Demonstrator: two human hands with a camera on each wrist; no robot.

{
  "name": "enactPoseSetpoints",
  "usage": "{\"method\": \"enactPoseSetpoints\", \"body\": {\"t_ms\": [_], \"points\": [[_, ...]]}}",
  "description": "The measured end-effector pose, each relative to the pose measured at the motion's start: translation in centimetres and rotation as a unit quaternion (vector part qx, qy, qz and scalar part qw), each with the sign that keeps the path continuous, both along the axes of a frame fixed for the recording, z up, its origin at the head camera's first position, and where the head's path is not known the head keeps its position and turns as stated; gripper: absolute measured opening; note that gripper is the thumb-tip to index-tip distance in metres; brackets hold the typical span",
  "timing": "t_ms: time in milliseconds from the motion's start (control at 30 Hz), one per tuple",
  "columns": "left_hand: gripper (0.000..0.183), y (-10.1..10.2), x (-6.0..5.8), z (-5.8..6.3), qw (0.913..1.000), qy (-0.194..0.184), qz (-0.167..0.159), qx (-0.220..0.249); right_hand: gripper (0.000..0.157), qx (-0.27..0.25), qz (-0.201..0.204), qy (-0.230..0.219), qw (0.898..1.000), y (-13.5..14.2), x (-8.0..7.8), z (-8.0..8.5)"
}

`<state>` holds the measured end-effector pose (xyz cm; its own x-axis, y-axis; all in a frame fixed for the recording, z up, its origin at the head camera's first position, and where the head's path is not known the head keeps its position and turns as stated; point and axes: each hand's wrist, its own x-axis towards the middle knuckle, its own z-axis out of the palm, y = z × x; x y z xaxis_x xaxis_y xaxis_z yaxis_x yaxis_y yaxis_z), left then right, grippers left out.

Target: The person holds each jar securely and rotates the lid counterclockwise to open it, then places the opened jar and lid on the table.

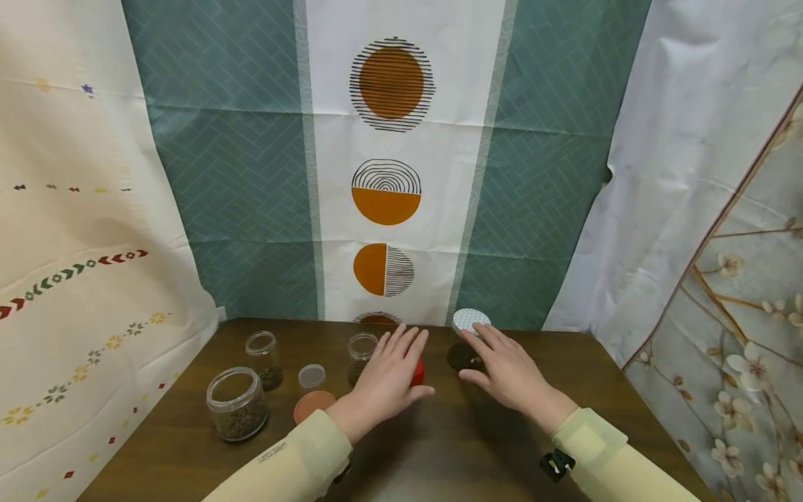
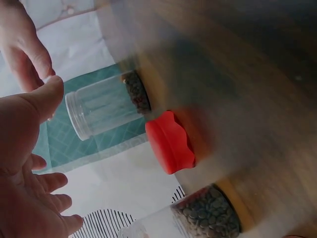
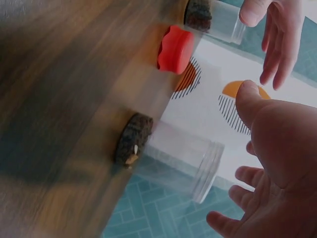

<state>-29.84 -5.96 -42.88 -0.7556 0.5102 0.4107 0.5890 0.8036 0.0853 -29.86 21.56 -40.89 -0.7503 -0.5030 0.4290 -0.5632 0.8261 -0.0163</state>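
Observation:
My left hand (image 1: 389,376), fingers spread, hovers over the table beside a red scalloped lid (image 2: 171,144), which it partly hides in the head view. A clear jar (image 1: 362,348) with dark pellets stands behind that hand. My right hand (image 1: 508,369) is held palm down with loose fingers, close to another clear jar (image 3: 178,158) that has a shallow dark layer at its bottom. Neither palm holds anything in the wrist views. A round white patterned disc (image 1: 472,320) appears at this jar's top in the head view; whether it lies on the jar cannot be told.
On the left stand a wide clear jar (image 1: 237,408) of brown bits and a slimmer jar (image 1: 263,355). A small translucent lid (image 1: 311,376) and an orange-pink lid (image 1: 314,404) lie beside them. Patterned cloths hang behind the brown table (image 1: 426,467) and at both sides.

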Motion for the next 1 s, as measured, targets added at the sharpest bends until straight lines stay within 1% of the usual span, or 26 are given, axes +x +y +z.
{"method": "enactPoseSetpoints", "body": {"t_ms": [167, 333, 433, 600, 833, 1000], "points": [[0.103, 0.4, -1.2, 0.4, 1.0000, -0.002, 0.006, -0.001, 0.077, -0.004, -0.005, -0.003, 1.000, 0.2, -0.8, 0.2], [0.101, 0.8, -2.2, 0.7, 0.9995, -0.023, 0.018, -0.011, 0.078, -0.005, -0.018, -0.015, 1.000, 0.4, -1.7, 0.4], [0.101, 1.1, -2.8, 0.9, 0.9992, -0.027, 0.024, -0.019, 0.077, -0.008, -0.029, -0.029, 0.999, 0.5, -2.3, 0.5], [0.101, 1.6, -3.6, 1.2, 0.9988, -0.033, 0.025, -0.026, 0.077, -0.009, -0.048, -0.055, 0.997, 0.6, -3.3, 0.7], [0.102, 2.0, -4.7, 1.2, 0.9974, -0.048, 0.041, -0.036, 0.078, -0.005, -0.056, -0.076, 0.996, 0.6, -4.7, 0.8], [0.102, 2.3, -5.5, 1.0, 0.9972, -0.056, 0.037, -0.035, 0.078, -0.005, -0.062, -0.094, 0.994, 0.7, -5.3, 0.6]]}}
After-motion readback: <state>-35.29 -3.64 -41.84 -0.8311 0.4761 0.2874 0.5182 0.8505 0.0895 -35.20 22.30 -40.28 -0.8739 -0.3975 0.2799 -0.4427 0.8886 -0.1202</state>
